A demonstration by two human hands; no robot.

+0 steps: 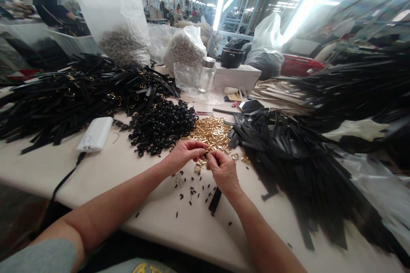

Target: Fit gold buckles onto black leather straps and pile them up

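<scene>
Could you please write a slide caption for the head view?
Left hand and right hand meet at the gold buckles piled between black loops and black straps.

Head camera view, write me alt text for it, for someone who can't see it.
A person's left hand and right hand meet at a small dark piece above a pale worktable. Just beyond lie gold buckles and a mound of small black loops, with heaps of black straps on both sides; a lidded clear jar stands behind.

Glossy metal buckles point(212, 131), smooth straps point(282, 149), possibly leather.
</scene>
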